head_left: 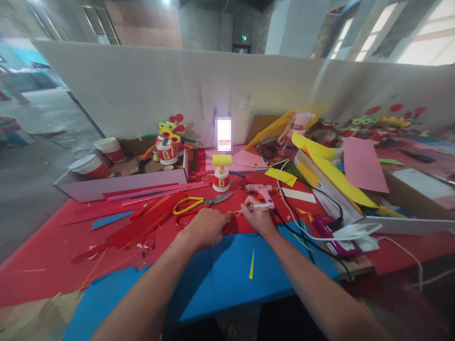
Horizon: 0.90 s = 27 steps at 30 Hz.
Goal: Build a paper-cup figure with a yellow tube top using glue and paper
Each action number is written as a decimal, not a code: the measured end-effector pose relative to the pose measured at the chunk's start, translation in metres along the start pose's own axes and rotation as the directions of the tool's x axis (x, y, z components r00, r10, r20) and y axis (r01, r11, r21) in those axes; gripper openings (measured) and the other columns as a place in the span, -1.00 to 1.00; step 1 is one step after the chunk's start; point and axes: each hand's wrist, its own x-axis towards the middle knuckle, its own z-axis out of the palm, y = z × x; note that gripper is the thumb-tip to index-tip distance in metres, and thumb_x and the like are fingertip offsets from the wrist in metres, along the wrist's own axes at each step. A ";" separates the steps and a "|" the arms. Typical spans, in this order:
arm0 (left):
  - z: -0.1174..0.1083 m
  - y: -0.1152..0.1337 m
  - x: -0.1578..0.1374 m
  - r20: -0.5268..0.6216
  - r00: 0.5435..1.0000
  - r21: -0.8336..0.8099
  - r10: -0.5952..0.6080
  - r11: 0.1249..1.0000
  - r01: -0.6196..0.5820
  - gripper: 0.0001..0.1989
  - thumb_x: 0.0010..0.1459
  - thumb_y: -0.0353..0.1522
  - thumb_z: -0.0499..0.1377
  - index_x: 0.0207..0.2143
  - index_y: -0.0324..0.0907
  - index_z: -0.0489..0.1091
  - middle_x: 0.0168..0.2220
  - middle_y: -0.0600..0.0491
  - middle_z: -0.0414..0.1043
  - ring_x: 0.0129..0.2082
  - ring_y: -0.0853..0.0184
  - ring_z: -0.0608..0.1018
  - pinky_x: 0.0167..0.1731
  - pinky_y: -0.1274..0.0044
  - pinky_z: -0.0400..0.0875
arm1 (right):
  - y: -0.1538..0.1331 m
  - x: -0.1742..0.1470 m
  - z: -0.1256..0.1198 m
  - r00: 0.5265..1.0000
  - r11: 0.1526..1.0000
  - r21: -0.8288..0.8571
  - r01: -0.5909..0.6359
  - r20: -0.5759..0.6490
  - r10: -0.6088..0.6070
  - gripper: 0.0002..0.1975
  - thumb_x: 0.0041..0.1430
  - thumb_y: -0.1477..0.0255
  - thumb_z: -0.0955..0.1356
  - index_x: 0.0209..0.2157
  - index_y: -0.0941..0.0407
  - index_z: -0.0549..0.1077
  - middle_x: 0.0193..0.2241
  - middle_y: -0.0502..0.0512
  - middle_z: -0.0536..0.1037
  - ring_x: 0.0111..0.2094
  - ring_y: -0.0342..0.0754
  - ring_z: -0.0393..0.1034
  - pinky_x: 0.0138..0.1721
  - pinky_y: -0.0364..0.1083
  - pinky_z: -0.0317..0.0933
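My right hand (257, 219) grips a white pen (262, 207), its tip down by a small orange paper piece (237, 214) with a dark spot. From the other side, my left hand (208, 224) is closed, its fingertips holding the edge of that piece against the red table cover. Yellow-handled scissors (217, 198) lie just beyond my left hand, blades pointing right. Behind my right hand rests a pink glue gun (261, 190). A paper-cup figure (222, 180) with a yellow roll on top and coiled paper arms stands farther back.
A box (122, 187) at left holds paper cups and a finished-looking figure (166, 149). At right are a box of coloured paper (329, 189), a purple power strip (330, 237) and loose cables. Blue sheets (245, 270) cover the front edge; a white panel (185, 90) closes the back.
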 end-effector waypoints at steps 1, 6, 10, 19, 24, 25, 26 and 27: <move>0.000 0.000 0.000 0.001 1.000 -0.001 0.000 1.000 0.000 -0.44 0.01 -0.45 0.10 0.13 -0.16 0.30 -0.36 -0.17 0.56 -0.33 0.03 0.60 -0.40 0.38 0.39 | 0.000 0.000 0.000 1.000 1.000 0.005 0.001 0.013 -0.001 -0.77 0.09 0.27 0.25 -0.57 0.05 0.18 -0.68 -0.10 0.29 -0.62 -0.15 0.24 -0.55 -0.17 0.07; -0.002 0.001 0.000 0.007 1.000 0.012 0.008 1.000 -0.008 -0.43 0.00 -0.47 0.09 0.13 -0.17 0.30 -0.35 -0.17 0.56 -0.32 0.01 0.60 -0.41 0.37 0.39 | 0.001 -0.001 -0.001 0.999 1.000 0.023 -0.022 0.028 0.021 -0.77 0.08 0.26 0.24 -0.56 0.04 0.17 -0.67 -0.09 0.31 -0.60 -0.14 0.26 -0.54 -0.17 0.08; -0.003 0.001 -0.001 0.007 1.000 0.026 0.010 1.000 -0.010 -0.43 0.00 -0.46 0.09 0.13 -0.17 0.30 -0.35 -0.17 0.57 -0.31 0.01 0.61 -0.40 0.37 0.40 | 0.001 -0.001 0.000 0.999 1.000 0.021 -0.021 0.029 0.021 -0.77 0.07 0.26 0.25 -0.57 0.04 0.17 -0.68 -0.09 0.30 -0.61 -0.14 0.25 -0.55 -0.18 0.07; -0.001 0.000 0.000 0.018 1.000 0.047 0.012 0.999 -0.013 -0.40 0.00 -0.46 0.07 0.16 -0.18 0.27 -0.34 -0.17 0.57 -0.30 0.01 0.60 -0.41 0.38 0.41 | -0.001 -0.001 -0.002 0.999 1.000 0.000 -0.015 0.029 0.015 -0.78 0.08 0.27 0.24 -0.56 0.05 0.18 -0.68 -0.09 0.30 -0.61 -0.15 0.25 -0.54 -0.18 0.07; -0.001 0.001 0.000 0.026 1.000 0.046 0.007 0.999 -0.008 -0.42 0.01 -0.46 0.07 0.15 -0.17 0.28 -0.32 -0.17 0.57 -0.29 0.01 0.60 -0.40 0.38 0.41 | -0.001 -0.001 -0.002 0.999 1.000 0.018 -0.001 0.034 0.001 -0.78 0.07 0.27 0.24 -0.57 0.05 0.18 -0.68 -0.10 0.27 -0.62 -0.16 0.24 -0.56 -0.19 0.07; -0.001 0.001 0.000 0.025 1.000 0.045 0.005 0.999 -0.006 -0.42 0.01 -0.46 0.08 0.15 -0.16 0.28 -0.32 -0.17 0.57 -0.29 0.01 0.60 -0.39 0.39 0.41 | -0.001 -0.001 -0.002 0.999 1.000 0.023 -0.005 0.039 0.004 -0.78 0.07 0.27 0.24 -0.57 0.05 0.17 -0.68 -0.10 0.27 -0.62 -0.16 0.23 -0.56 -0.19 0.06; -0.001 0.000 0.000 0.023 1.000 0.045 0.002 0.999 -0.003 -0.41 0.01 -0.45 0.09 0.15 -0.16 0.28 -0.32 -0.16 0.57 -0.28 0.02 0.60 -0.39 0.39 0.41 | -0.001 -0.001 -0.002 0.999 1.000 0.026 -0.012 0.039 0.011 -0.78 0.07 0.27 0.24 -0.57 0.04 0.17 -0.69 -0.10 0.27 -0.62 -0.15 0.23 -0.57 -0.19 0.06; 0.000 0.000 0.000 0.020 1.000 0.044 0.000 0.999 -0.001 -0.41 0.01 -0.45 0.09 0.15 -0.15 0.28 -0.32 -0.16 0.57 -0.28 0.03 0.60 -0.38 0.39 0.40 | -0.001 -0.001 -0.001 0.999 1.000 0.025 -0.017 0.033 0.016 -0.78 0.07 0.27 0.24 -0.56 0.04 0.17 -0.68 -0.10 0.27 -0.62 -0.15 0.23 -0.57 -0.19 0.06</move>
